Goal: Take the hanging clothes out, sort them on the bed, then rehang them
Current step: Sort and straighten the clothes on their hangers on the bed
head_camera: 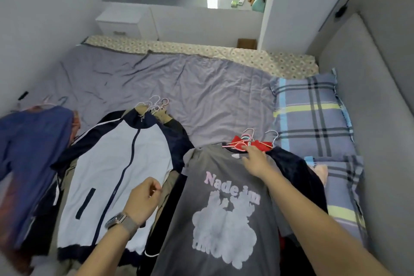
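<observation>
- Loosely curled and holding nothing that I can make out, the left hand (143,200) hovers over the lower right edge of the pale blue zip-front jacket with navy raglan sleeves (116,177); a metal-banded wristwatch (119,219) sits on that wrist.
- Farthest left on the wrinkled grey-lilac bedsheet (179,83) lies a dark blue long-sleeved garment (31,154) on top of reddish-brown clothing, with hanger hooks showing at its collar.
- Next to it, the pale blue jacket lies flat, zip closed, on a stack of tan and dark clothes; a cluster of white and pink wire hanger hooks (153,105) sticks out past its collar.
- Beside the jacket, and touching it, is the dark grey T-shirt with pale pink lettering and a lilac cloud-like print (224,213), lying on top of another pile.
- At the T-shirt's collar, the right hand (255,161) reaches forward, its fingertips (245,148) pinching or touching the pink plastic hanger (235,144); whether they truly close round it I cannot tell.
- Under that hanger shows a red garment (262,144), and a dark navy fuzzy garment (291,168) lies just to the right.
- Two blue plaid pillows with yellow stripes (313,114) rest against the grey padded headboard (358,87).
</observation>
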Demonstrator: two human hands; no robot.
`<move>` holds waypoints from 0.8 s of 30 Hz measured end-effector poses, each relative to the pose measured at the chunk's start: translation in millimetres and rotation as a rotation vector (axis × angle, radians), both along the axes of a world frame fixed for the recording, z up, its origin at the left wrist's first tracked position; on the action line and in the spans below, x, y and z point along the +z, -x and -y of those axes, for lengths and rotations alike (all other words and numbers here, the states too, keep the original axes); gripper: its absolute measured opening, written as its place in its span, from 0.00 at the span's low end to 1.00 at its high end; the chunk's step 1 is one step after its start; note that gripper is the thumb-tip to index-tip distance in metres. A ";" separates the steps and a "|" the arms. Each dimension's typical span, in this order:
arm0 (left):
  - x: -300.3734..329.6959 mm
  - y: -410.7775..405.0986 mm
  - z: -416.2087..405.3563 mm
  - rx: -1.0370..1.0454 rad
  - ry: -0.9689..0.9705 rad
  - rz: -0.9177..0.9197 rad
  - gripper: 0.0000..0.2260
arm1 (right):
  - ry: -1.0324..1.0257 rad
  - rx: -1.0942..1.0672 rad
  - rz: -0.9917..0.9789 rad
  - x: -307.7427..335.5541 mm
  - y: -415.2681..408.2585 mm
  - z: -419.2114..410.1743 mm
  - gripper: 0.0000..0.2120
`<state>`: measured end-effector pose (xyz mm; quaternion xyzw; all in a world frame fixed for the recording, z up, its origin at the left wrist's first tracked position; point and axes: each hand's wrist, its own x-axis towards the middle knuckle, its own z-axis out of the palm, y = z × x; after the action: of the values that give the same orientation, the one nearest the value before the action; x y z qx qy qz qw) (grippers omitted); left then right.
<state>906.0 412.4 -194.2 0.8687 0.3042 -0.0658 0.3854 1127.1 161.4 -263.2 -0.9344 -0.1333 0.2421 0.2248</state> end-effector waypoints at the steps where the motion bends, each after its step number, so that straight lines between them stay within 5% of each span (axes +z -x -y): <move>1: -3.9 3.4 -3.1 0.006 0.001 -0.020 0.07 | -0.049 0.052 -0.044 -1.0 12.1 -14.7 0.19; 6: -21.5 23.3 -45.0 -0.002 -0.012 -0.095 0.09 | -0.160 0.112 -0.242 -2.4 62.7 -80.3 0.17; 16: -75.7 -23.2 -267.3 -0.081 -0.090 -0.194 0.04 | -0.180 -0.044 -0.248 1.0 80.9 -225.3 0.19; 24: -171.8 -117.4 -403.2 -0.245 -0.162 -0.276 0.23 | -0.075 -0.085 -0.247 -43.6 66.1 -313.7 0.24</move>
<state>1023.4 815.5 -366.0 0.9102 0.2502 -0.2057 0.2579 1061.0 475.1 -306.8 -0.8933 -0.0741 0.3404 0.2841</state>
